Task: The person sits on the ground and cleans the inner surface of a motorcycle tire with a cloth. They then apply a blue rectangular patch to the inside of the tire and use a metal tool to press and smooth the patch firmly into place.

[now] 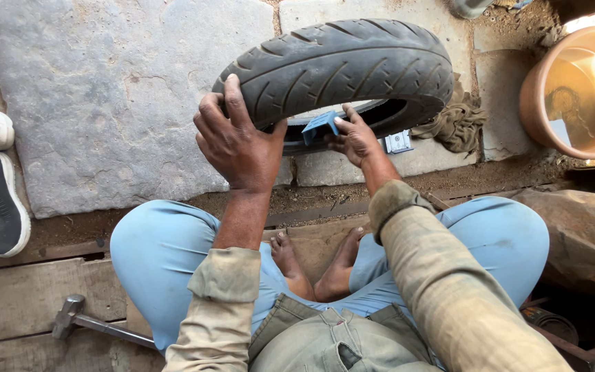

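Black tyre stands tilted on the grey stone slabs, near their front edge. Left hand curls spread fingers over the tread; right hand pinches a small blue piece inside the rim. Hammer on the wooden planks, terracotta pot far right.

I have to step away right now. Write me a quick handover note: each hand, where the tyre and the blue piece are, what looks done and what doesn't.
Left hand: gripping the tread of the black tyre, holding it tilted up on the stone slab.
Right hand: pinching a small blue folded piece at the tyre's inner opening.
Nearby: rag beside the tyre, hammer on the wooden planks, clay-coloured tub on the right.
Done: tyre held steady, blue piece at the rim.
Left: whether the piece is inside the tyre yet cannot be told.
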